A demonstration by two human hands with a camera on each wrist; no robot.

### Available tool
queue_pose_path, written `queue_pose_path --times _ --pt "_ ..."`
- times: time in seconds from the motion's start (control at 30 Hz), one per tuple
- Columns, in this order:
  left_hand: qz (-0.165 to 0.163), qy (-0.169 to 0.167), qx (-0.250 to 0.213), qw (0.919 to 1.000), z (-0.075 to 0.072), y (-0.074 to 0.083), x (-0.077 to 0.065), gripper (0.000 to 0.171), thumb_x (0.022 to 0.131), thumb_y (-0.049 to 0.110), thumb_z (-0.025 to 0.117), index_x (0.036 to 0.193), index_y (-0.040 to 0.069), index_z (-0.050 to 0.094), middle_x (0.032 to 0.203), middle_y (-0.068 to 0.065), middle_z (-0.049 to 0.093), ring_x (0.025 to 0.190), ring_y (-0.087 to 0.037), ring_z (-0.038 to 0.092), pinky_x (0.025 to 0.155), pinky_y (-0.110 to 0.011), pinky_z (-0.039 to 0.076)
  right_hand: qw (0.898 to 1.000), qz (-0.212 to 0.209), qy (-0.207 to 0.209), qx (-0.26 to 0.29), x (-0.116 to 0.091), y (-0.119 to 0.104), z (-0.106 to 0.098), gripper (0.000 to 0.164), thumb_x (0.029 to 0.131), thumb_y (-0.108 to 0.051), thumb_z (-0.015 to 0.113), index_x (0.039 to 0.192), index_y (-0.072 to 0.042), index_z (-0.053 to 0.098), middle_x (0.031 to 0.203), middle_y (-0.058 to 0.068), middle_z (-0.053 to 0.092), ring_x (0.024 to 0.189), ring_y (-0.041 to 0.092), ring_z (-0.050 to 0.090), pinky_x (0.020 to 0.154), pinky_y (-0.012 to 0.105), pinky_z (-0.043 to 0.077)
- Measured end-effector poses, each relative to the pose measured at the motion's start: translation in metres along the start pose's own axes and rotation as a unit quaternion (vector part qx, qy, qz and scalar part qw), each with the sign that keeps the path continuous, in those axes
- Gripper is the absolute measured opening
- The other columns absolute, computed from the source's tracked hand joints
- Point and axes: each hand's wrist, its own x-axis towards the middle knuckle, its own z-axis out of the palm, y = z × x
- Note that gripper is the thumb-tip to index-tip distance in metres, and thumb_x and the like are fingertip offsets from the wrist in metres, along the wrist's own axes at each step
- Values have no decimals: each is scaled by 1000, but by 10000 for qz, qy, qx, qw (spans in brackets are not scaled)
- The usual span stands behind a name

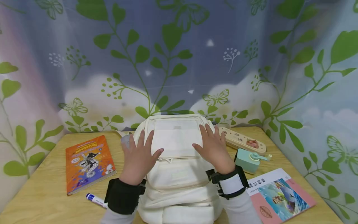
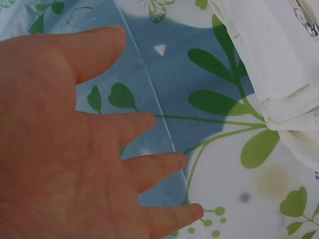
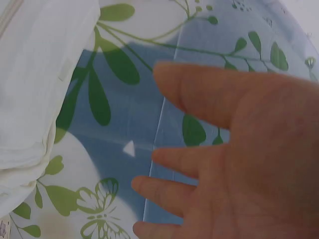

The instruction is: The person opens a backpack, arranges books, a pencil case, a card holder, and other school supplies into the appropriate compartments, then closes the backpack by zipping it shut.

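Note:
A white backpack point(image 1: 176, 174) stands upright in the middle of the table, its zippers facing me. My left hand point(image 1: 139, 158) is over its left side in the head view, fingers spread and nothing held. On the other side my right hand point(image 1: 215, 149) is likewise spread, palm toward the bag. The left wrist view has the left palm point(image 2: 65, 149) with straight fingers, and the bag's white fabric point(image 2: 279, 59) apart from them at the upper right. In the right wrist view, the right palm point(image 3: 269, 159) shows, with the bag point(image 3: 40, 84) at the left.
An orange book point(image 1: 89, 165) and a blue-capped marker point(image 1: 96, 200) lie on the left. To the right are a cream pencil case point(image 1: 243, 141), a mint-green crank sharpener point(image 1: 247, 161) and a pink-edged book point(image 1: 282, 196). A leaf-patterned curtain point(image 1: 179, 62) hangs behind the table point(image 1: 42, 186).

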Motion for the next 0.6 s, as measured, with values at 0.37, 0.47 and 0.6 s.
queue_pose_path --times 0.37,0.47,0.6 --pt "1416 -307 83 9894 10 24 -42 46 91 43 55 128 17 55 134 -13 52 127 -48 37 105 -63 21 9894 -817 968 -712 -51 16 6 38 90 -18 61 123 0 56 102 16 68 75 27 64 64 36 50" --pt "1904 -393 468 9798 28 30 -61 43 88 46 58 122 19 60 128 -10 56 124 -44 42 103 -62 25 9811 -962 1319 -1039 -73 27 19 27 85 -14 66 111 -5 64 88 8 70 57 19 59 48 29 43" --pt "2201 -1046 741 9670 50 35 -74 51 85 52 58 129 26 54 130 -6 56 123 -39 46 101 -58 31 9714 -1012 1658 -1363 -99 42 41 18 82 -15 70 99 -11 67 88 2 69 66 16 62 52 28 46"
